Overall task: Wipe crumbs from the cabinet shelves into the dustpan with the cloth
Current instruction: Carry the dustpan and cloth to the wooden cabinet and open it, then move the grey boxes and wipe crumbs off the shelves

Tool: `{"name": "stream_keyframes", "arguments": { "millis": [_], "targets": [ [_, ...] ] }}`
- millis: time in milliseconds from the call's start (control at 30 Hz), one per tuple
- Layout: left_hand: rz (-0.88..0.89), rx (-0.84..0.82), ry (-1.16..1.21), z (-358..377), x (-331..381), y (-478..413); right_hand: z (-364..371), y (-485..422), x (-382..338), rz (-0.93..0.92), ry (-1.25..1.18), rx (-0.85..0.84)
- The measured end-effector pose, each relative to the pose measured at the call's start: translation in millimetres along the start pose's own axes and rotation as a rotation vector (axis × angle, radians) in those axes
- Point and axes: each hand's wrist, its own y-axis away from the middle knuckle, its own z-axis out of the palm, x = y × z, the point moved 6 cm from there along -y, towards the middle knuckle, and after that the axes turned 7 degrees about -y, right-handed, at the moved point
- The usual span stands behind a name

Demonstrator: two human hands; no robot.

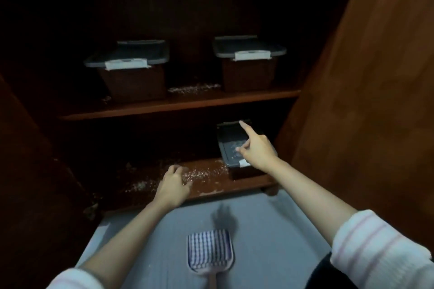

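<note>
Crumbs point(202, 173) lie scattered near the front edge of the lower shelf point(234, 189), just beside the left hand point(172, 186), which rests there loosely curled and empty. The right hand point(257, 148), forefinger out, holds nothing over the lidded bin point(229, 145) at the shelf's right end. The cloth point(207, 250) lies in the dustpan point(233, 261) on the floor point(270, 230). Wiping seems not yet begun; next, likely fetch both.
</note>
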Motion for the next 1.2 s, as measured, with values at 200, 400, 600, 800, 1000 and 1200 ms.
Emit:
{"name": "stream_keyframes", "arguments": {
  "millis": [200, 400, 600, 800, 1000, 1200],
  "targets": [
    [-0.117, -0.151, 0.028, 70, -9, -12, 41, -8, 80, 0.134, -0.042, 0.023],
    [-0.317, -0.363, 0.071, 177, -80, 10, 158, 27, 190, 0.367, -0.001, -0.133],
    [-0.456, -0.504, 0.062, 235, -138, 45, 229, 65, 246, 0.548, 0.073, -0.28],
    [-0.432, -0.545, 0.089, 270, -137, 45, 274, 63, 270, 0.607, 0.168, -0.32],
    [-0.542, -0.415, 0.066, 291, -139, 41, 292, 62, 292, 0.717, 0.207, -0.22],
    [-0.566, -0.386, 0.154, 312, -112, 28, 258, 49, 312, 0.734, 0.19, -0.101]
  ]
}}
